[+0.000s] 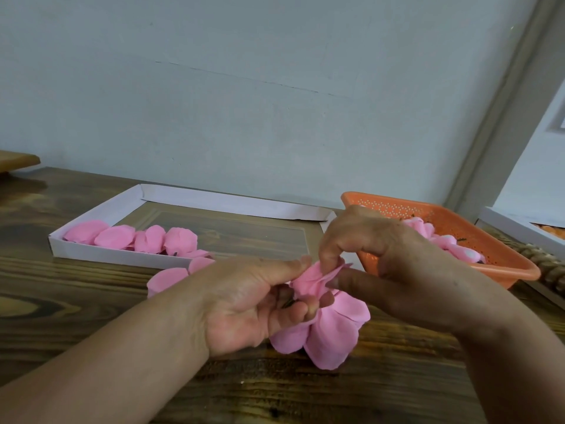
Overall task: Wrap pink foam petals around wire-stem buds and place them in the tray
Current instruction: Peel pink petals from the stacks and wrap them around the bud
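At the far left of the wooden surface [91,304] lies the white tray [101,255], shallow-walled, with a row of finished pink flowers [131,237] along its near-left side and most of its floor bare. Just in front of the tray's near wall, two loose petals [171,278] rest on the surface; one seems to touch or overlap the wall, and a careless forearm could sweep them off or crease them.

The left hand [244,304] is in the middle, palm up, its fingers curled round the base of the bud [312,283] while the thumb presses the upper petal from the left. A dark bit of what is probably the wire stem shows between the fingers, but most of it is hidden. Larger petals [333,332] hang below the hand, unwrapped and close to the surface. If the left grip slackens, the wrapped layers will likely spring open, since foam tends to recover its shape; if it tightens too much, the petals may crumple or tear at the base.

The right hand [394,264] comes in from the right, thumb and forefinger pinching the top edge of the bud's petal. Pulling that edge too hard could rip it or drag the bud off the stem.

Behind the right hand sits an orange basket [477,240] holding more pink pieces, and the hand's back is near its rim, so a wide swing might knock it. At the far right edge is part of a white box [513,228].
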`<action>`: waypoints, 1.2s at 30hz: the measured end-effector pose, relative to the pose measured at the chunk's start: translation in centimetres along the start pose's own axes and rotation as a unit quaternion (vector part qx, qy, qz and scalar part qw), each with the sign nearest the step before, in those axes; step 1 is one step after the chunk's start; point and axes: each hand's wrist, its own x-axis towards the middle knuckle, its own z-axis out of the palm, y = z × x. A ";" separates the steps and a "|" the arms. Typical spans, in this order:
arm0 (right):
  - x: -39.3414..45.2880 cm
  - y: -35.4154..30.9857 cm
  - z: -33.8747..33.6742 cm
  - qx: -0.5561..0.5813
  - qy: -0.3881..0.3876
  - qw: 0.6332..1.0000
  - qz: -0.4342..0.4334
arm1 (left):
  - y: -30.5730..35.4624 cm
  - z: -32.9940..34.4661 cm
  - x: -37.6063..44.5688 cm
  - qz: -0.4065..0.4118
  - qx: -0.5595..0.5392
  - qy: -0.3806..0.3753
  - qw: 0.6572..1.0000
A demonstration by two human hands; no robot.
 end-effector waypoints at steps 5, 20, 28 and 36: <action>-0.1 0.0 -0.1 -0.002 -0.003 1.000 0.003 | 0.0 -0.1 -0.1 0.009 0.010 -0.007 1.000; -0.3 0.4 -0.5 0.113 -0.001 0.993 0.020 | -0.4 -0.4 0.4 -0.016 -0.047 -0.027 0.998; -0.1 0.2 -0.3 0.099 -0.013 0.994 0.042 | -0.7 0.0 0.3 -0.011 -0.028 -0.007 1.000; -0.2 0.4 -0.4 0.106 -0.010 0.992 0.068 | -0.3 0.3 0.0 -0.008 -0.040 -0.009 0.999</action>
